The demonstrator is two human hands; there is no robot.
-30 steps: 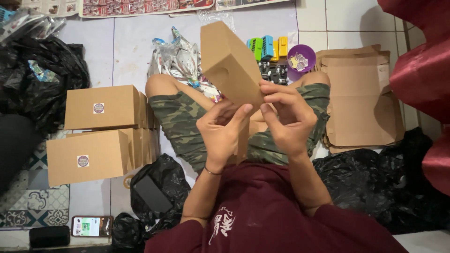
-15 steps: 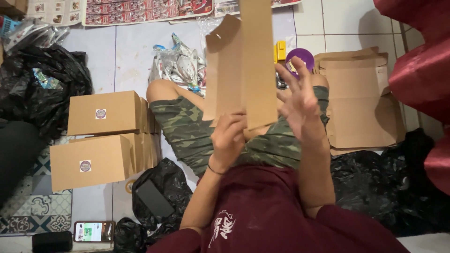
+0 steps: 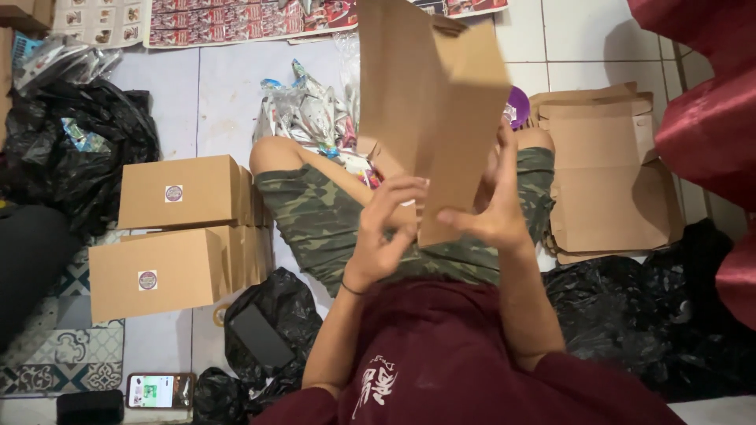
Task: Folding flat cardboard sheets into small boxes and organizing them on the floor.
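Above our lap, we hold up a brown cardboard box [image 3: 429, 110], half folded. Our left hand [image 3: 386, 228] pinches its bottom edge with bent fingers. Our right hand [image 3: 492, 208] presses flat, fingers together, against its side. Two closed brown cardboard boxes with round stickers [image 3: 177, 236] sit stacked nearby on the floor.
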